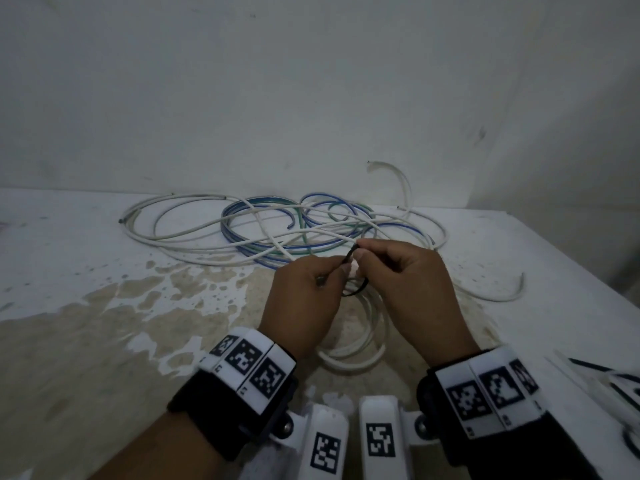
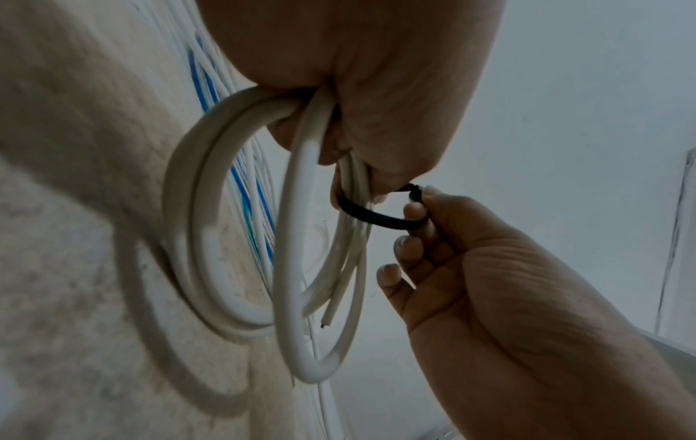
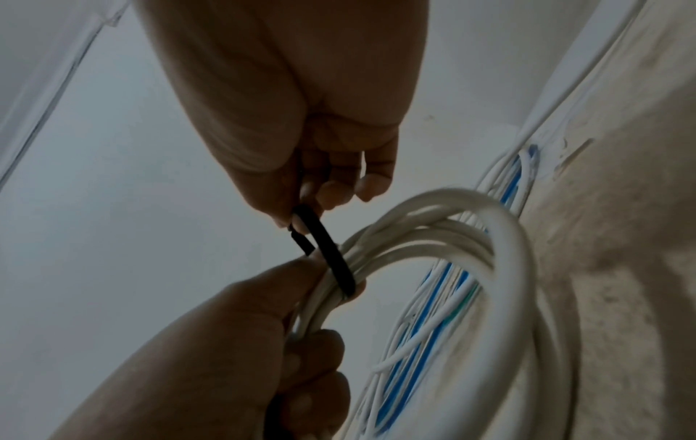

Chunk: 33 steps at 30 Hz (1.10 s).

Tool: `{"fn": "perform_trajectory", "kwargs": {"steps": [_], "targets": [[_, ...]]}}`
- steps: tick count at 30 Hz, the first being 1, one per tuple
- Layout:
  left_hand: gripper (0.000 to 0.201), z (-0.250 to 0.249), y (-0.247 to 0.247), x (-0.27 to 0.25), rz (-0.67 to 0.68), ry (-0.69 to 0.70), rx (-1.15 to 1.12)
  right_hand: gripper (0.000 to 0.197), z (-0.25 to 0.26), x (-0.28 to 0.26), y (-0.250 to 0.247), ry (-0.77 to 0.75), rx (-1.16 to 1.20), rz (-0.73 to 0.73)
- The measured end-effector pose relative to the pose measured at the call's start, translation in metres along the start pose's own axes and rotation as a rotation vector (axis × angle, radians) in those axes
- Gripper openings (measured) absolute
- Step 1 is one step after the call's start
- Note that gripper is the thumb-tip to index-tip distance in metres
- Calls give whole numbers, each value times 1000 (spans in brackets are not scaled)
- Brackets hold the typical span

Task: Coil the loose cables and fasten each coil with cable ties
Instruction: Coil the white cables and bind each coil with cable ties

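A small coil of white cable (image 1: 356, 344) hangs below my hands over the table (image 1: 104, 341). My left hand (image 1: 341, 268) grips the gathered turns at the top of the coil (image 2: 233, 208). A black cable tie (image 2: 373, 217) is looped round those turns. My right hand (image 1: 360, 249) pinches the tie's end between thumb and forefinger just right of the coil. In the right wrist view the tie (image 3: 331, 253) runs from my right hand (image 3: 301, 214) down round the coil (image 3: 471, 238) beside my left hand (image 3: 316, 274).
A loose tangle of white, blue and green cables (image 1: 294, 230) lies at the back of the table against the wall. A curved white cable piece (image 1: 498, 296) lies to the right. Thin white and black items (image 1: 606, 375) sit near the right edge.
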<state>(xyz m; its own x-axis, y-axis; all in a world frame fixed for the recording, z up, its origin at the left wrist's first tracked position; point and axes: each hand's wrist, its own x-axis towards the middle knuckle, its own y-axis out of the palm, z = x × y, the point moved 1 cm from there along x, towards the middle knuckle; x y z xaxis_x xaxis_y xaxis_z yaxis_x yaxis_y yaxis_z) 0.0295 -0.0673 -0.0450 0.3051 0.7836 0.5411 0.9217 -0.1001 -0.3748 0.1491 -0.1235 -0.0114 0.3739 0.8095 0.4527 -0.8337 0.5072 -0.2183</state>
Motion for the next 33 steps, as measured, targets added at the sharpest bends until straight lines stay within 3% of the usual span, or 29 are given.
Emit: {"fn": "perform_trajectory", "kwargs": {"steps": [5, 8, 18, 22, 28, 33], "targets": [[32, -2, 0, 0, 40, 7, -8, 20, -1, -3, 2, -26, -89, 38], [33, -3, 0, 0, 22, 17, 0, 15, -4, -1, 1, -19, -64, -39], [31, -2, 0, 0, -1, -6, -20, 14, -1, -1, 1, -71, -70, -37], [19, 3, -1, 1, -5, -23, -13, 18, 0, -2, 4, -61, -75, -7], [30, -7, -1, -1, -3, 38, 12, 16, 5, -3, 2, -54, -17, -24], [23, -3, -1, -1, -36, 31, -4, 13, 4, -3, 2, -53, -21, -39]]}}
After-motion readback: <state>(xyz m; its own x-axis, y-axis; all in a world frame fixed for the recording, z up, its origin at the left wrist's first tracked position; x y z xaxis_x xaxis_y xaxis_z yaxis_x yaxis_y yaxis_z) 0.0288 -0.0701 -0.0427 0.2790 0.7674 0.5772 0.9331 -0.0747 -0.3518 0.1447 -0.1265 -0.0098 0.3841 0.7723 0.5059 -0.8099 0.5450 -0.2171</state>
